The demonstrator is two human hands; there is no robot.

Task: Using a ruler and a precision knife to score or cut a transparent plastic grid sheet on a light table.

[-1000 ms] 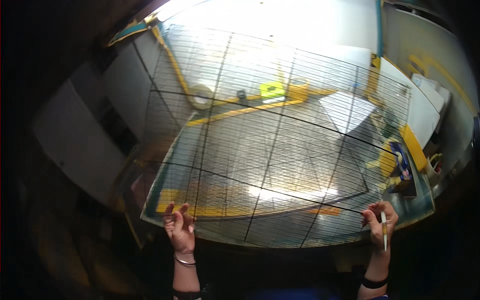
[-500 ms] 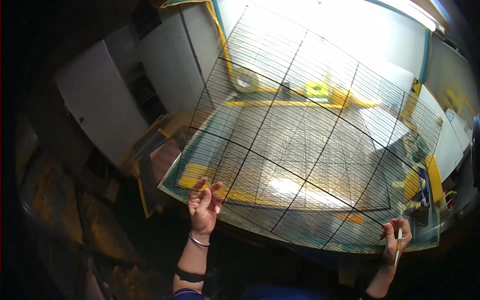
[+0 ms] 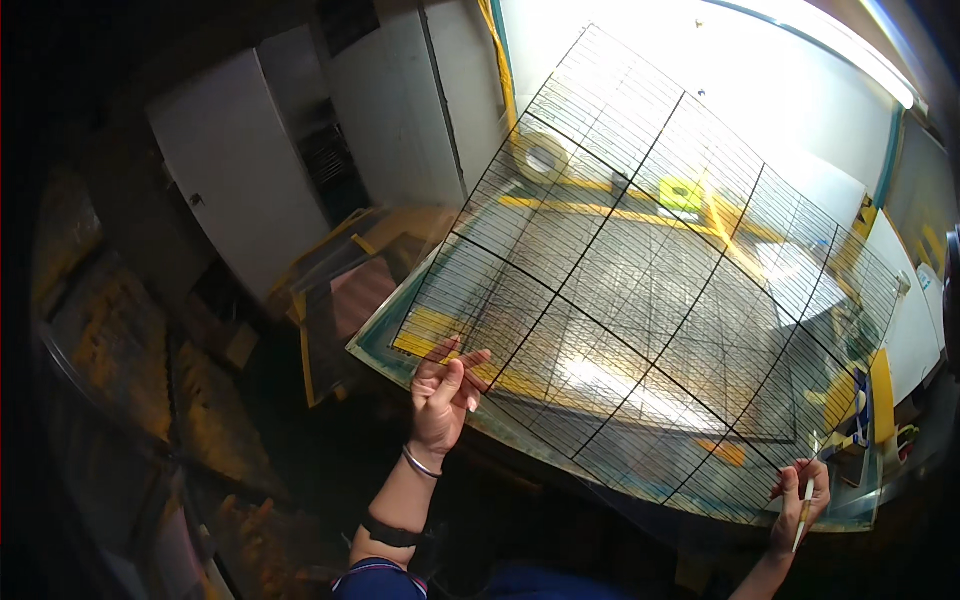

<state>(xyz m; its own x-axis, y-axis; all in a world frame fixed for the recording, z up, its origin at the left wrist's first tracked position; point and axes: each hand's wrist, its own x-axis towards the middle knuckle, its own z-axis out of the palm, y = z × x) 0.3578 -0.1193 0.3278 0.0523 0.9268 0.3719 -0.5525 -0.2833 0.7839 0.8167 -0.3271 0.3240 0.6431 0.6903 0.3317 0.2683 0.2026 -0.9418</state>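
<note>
A large transparent film sheet (image 3: pixel 618 352) printed with a black line grid is held up, tilted, over a light table. At its near left edge, my left hand (image 3: pixel 440 398) pinches the film between thumb and fingers. My right hand (image 3: pixel 798 492) grips the near right corner. Across the right fingers lies a thin, pale, pointed pen-like stick (image 3: pixel 807 508); its exact kind I cannot tell. Through the film shows the table's glass top (image 3: pixel 600 375), with dark-lined film and bright glare on it. The ends of the left fingers are partly behind the film.
A tape roll (image 3: pixel 543 157) and a yellow-green box (image 3: pixel 680 194) stand along the table's back. White paper (image 3: pixel 800 280) lies at the right. Yellow-edged frames (image 3: pixel 360 295) lean beside the table on the left. A tube lamp (image 3: pixel 850 45) shines above.
The whole view has shifted, so table and hands appear further right. The film has moved slightly right over the table, its far corner lower. Both hands keep their hold.
</note>
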